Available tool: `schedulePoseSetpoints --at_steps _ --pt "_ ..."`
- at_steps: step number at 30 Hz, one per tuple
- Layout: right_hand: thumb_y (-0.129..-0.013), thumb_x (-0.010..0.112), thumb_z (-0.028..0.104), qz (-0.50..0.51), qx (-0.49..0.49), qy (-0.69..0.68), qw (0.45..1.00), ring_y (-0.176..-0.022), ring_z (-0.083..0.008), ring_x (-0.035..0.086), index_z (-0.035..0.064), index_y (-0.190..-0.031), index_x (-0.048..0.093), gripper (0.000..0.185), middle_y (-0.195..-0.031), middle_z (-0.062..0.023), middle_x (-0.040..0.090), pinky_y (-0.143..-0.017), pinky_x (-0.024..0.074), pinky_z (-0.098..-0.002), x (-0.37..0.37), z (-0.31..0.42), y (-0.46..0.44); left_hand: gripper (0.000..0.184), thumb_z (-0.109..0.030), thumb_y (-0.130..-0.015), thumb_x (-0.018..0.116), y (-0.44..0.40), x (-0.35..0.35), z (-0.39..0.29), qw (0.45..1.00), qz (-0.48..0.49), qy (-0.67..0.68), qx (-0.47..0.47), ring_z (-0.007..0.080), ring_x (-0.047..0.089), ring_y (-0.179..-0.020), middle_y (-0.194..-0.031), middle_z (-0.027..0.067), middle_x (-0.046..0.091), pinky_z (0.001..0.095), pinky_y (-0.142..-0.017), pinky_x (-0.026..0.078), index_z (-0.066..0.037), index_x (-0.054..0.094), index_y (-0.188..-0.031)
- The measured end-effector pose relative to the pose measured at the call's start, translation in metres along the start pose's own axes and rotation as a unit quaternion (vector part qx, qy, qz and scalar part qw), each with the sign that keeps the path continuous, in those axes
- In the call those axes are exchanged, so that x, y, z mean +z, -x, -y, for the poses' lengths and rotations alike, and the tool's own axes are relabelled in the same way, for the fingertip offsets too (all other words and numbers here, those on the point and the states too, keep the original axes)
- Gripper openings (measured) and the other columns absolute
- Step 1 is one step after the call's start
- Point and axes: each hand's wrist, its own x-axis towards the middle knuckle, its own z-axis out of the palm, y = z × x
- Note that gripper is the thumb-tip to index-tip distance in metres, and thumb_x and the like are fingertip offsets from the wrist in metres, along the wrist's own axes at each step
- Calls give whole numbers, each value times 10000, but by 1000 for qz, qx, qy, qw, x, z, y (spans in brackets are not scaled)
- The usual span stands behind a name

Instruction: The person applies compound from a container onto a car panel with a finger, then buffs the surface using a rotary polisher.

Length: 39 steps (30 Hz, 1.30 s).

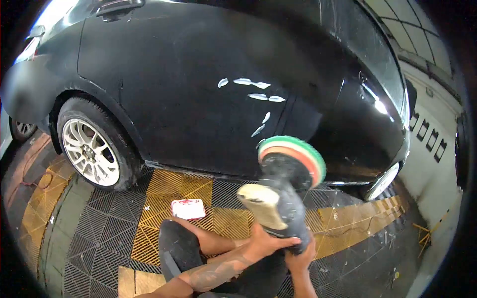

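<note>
The polisher point(285, 201) is before the car point(184, 114), below the streaks point(242, 81) on the car's side; a wheel point(89, 152) rests left (on the floor point(228, 223)), a wall point(444, 111) right.

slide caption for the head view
Left hand and right hand hold a polisher before a black car marked with white dabs.

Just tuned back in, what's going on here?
A person grips a polisher with both bare hands, left and right, its green-edged pad up by the side of a black car. Whether the pad touches the panel, I can't tell. White dabs sit unspread on the panel above the pad. A red-and-white item lies on the floor mats by the person's leg.
</note>
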Motion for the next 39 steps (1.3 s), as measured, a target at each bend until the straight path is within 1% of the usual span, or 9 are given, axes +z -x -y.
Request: schedulePoseSetpoints --at_steps 5,10,12,14,16,22,30,36,39 --pt "-781 814 183 -27 49 -74 996 -878 -183 637 4 -1165 587 481 -1040 -101 684 -761 523 -368 -38 14 -72 888 -433 -811 838 -46 73 -77 970 110 -128 175 352 518 -1268 -1343 232 492 447 -1074 419 64 395 -1399" --pt "-773 842 170 -96 79 -218 968 -976 -203 618 -6 -1213 563 550 -1114 -94 652 -865 507 -376 -21 -44 -112 877 -478 -831 783 -84 73 -173 934 97 -217 267 399 503 -1269 -1312 279 492 443 -1074 408 68 425 -1416" --pt "-771 848 171 -98 49 -257 960 -994 -206 613 -10 -1224 558 568 -1127 -94 645 -885 502 -377 -16 -55 -123 821 -379 -805 801 -110 90 -175 812 81 -234 529 406 488 -1282 -1348 269 476 474 -1091 396 43 445 -1412" --pt "-769 855 172 -58 50 -281 957 -1012 -209 607 -14 -1235 552 586 -1139 -94 639 -905 498 -378 2 -66 -130 799 -323 -790 796 -143 110 -156 780 86 -221 579 427 476 -1283 -1385 260 454 510 -1111 375 18 452 -1425" --pt "-763 852 81 5 98 -290 952 -1067 -212 628 -50 -1229 578 556 -1187 -134 660 -960 498 -375 21 -55 -134 640 -224 -780 785 -169 107 -145 785 89 -208 577 406 545 -1229 -1319 237 535 499 -1070 428 -7 548 -1334" --pt "-774 846 72 115 135 -346 921 -692 -147 637 -5 -858 679 202 -800 -56 699 -642 517 -329 119 -32 -149 138 -50 -763 796 -264 62 -95 832 81 -230 497 259 725 -793 -923 107 724 326 -710 574 -33 715 -873" --pt "-803 833 97 64 165 -519 836 -716 -149 627 -5 -1021 626 318 -867 -51 680 -658 514 -315 252 -1 -139 308 -226 -725 847 -303 11 -100 797 156 -392 432 297 730 -810 -892 141 752 384 -752 562 -42 762 -958" --pt "-744 861 164 93 170 -358 913 -800 -206 704 -26 -967 688 341 -888 -137 742 -744 545 -366 239 68 -160 228 -156 -793 784 -280 -78 -172 844 95 -332 411 200 728 -880 -945 115 764 334 -834 569 -25 774 -979" --pt "-694 844 212 177 80 -318 928 -901 -370 740 -57 -997 658 446 -907 -255 723 -803 566 -406 226 107 -177 267 -106 -823 731 -274 -137 -197 859 69 -301 409 261 725 -938 -1042 176 749 377 -873 577 20 743 -1058"
